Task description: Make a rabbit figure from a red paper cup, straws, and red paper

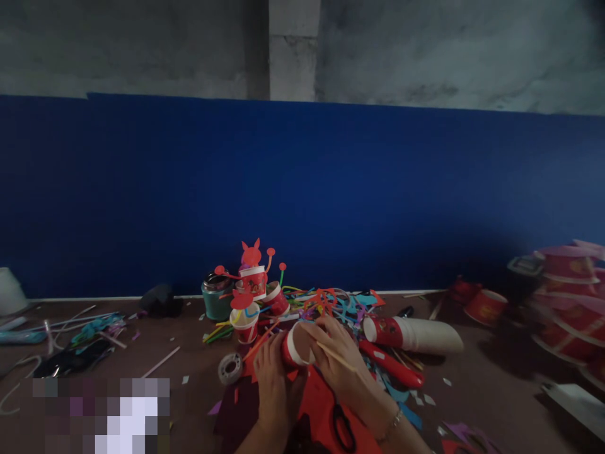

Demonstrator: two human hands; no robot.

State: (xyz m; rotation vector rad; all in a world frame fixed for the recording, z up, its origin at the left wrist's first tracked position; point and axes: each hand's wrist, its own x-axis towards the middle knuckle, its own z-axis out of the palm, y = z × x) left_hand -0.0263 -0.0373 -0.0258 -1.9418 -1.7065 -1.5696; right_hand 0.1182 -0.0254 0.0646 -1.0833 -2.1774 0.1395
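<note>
My left hand [273, 369] is wrapped around a red paper cup [289, 352] with a white rim, tilted on its side. My right hand [336, 353] is closed at the cup's round end, and a thin yellowish stick [341, 359] runs through its fingers. The stick's tip lies close to the cup; whether it touches is unclear. Beneath both hands are red paper [319, 407] and scissors with black handles [343, 430]. A tape roll [230, 368] lies left of my left hand. Behind it stand decorated cups [244, 323] with red paper figures and bent straws.
A row of nested paper cups [416, 334] lies at right, above a long red object [392, 364]. Coloured paper strips and straws [340, 306] pile up behind my hands. A teal jar [217, 297] stands near the blue wall [302, 195]. Red cup work [567, 302] is blurred far right.
</note>
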